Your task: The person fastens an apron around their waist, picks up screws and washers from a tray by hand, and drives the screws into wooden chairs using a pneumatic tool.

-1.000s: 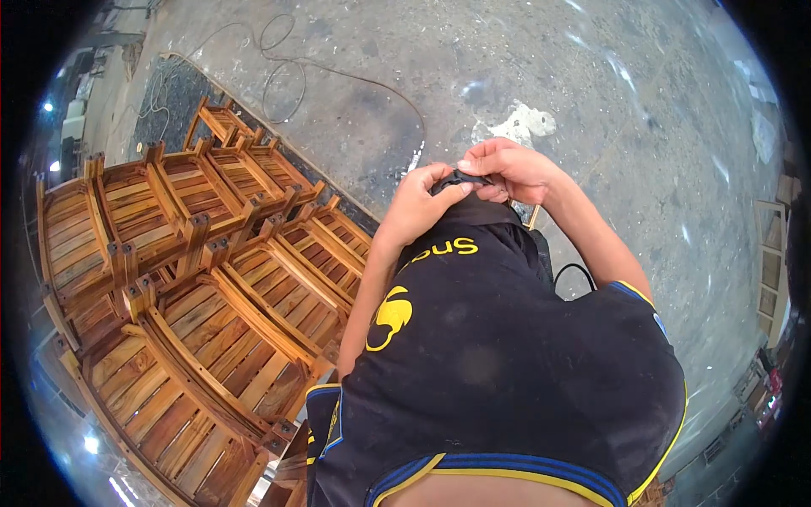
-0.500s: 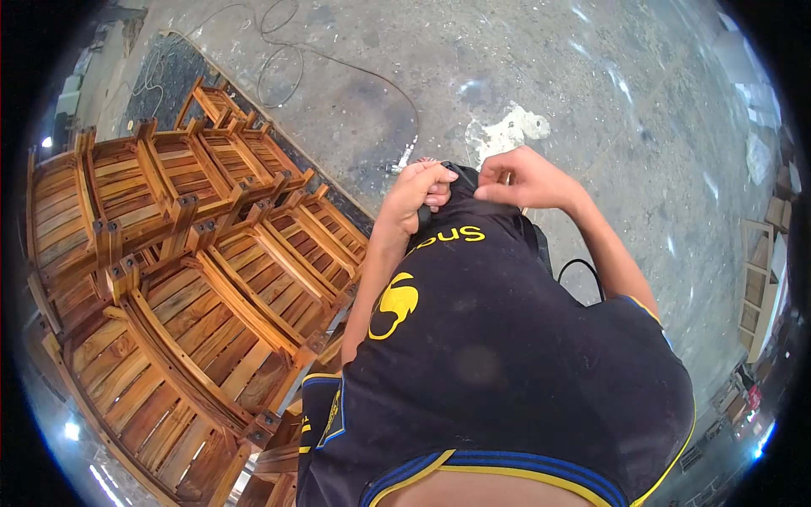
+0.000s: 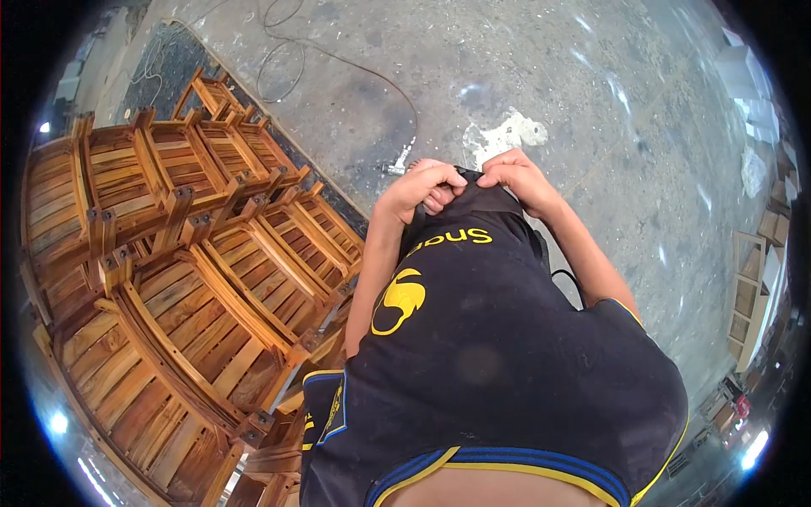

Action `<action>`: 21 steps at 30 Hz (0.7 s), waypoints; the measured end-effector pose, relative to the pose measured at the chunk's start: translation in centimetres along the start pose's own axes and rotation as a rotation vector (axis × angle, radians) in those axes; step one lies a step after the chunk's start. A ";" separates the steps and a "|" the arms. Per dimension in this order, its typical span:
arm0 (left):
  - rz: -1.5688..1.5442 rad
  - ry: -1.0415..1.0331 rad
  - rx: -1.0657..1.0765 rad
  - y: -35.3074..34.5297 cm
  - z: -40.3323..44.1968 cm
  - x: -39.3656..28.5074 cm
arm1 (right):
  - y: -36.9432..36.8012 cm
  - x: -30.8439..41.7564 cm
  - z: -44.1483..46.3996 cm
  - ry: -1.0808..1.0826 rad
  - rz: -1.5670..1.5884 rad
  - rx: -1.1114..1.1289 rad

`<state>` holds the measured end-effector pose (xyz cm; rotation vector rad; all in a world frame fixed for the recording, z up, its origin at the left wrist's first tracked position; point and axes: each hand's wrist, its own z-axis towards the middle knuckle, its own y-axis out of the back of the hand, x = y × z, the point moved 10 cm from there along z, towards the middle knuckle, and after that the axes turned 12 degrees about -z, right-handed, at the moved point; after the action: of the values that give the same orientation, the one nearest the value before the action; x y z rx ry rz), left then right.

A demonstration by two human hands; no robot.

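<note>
Both hands are at the front of my waist, just past the hem of a black shirt [image 3: 507, 338] with yellow lettering. My left hand [image 3: 424, 188] is closed, its thumb and curled fingers pinching black cloth. Close by on the right, my right hand [image 3: 517, 179] pinches the same black cloth [image 3: 486, 196] between thumb and fingers. A short stretch of the dark cloth edge runs between the two hands. Whether it belongs to the shirt or to something worn at the waist, I cannot tell.
Slatted wooden furniture [image 3: 182, 313] is stacked along my left side. A hose [image 3: 372, 72] with a metal fitting [image 3: 400, 160] lies on the grey concrete floor [image 3: 541, 68], near a white patch [image 3: 515, 133]. Pale wooden frames [image 3: 745, 291] stand at the far right.
My right hand, raised off the cloth half a second ago, has come back down and pinches it beside my left hand. The view has shifted slightly.
</note>
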<state>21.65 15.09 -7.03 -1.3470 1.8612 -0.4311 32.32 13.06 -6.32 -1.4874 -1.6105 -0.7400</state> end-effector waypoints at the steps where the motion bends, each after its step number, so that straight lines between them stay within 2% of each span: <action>1: 0.070 0.025 -0.014 0.3 -0.2 0.1 | -0.4 -0.6 0.1 -0.048 0.121 0.023; 5: 0.052 0.020 0.049 0.4 -0.5 -0.1 | -1.3 -0.6 -0.3 -0.155 0.305 -0.093; 7: 0.003 0.018 0.110 0.0 -0.8 -0.1 | 0.2 -2.0 -0.6 -0.230 0.352 -0.333; 11: -0.050 0.047 0.121 0.3 -1.1 0.2 | -0.5 -2.9 0.5 -0.191 0.462 -0.150; 13: 0.212 -0.053 -0.101 1.7 -1.7 -0.9 | -1.6 -3.3 1.1 -0.161 0.639 0.012; 14: 0.209 -0.053 -0.100 2.0 -1.6 -0.5 | -1.6 -3.8 1.3 -0.163 0.637 0.012; 16: 0.458 -0.257 -0.056 1.5 -2.0 -1.5 | -1.7 -3.8 1.3 -0.136 0.745 0.022; 18: 0.502 -0.226 -0.087 2.2 -2.3 -0.4 | -1.7 -3.7 1.2 -0.141 0.731 0.007; 20: 0.383 -0.278 -0.157 3.3 -2.1 0.1 | -1.6 -3.2 1.1 -0.142 0.722 -0.015; 21: 0.366 -0.322 -0.203 3.5 -2.0 0.1 | -1.3 -2.9 1.3 -0.129 0.487 -0.023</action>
<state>17.83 15.98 -8.14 -1.0907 1.8564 0.1583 30.78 12.43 -9.34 -1.8780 -1.2516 -0.3931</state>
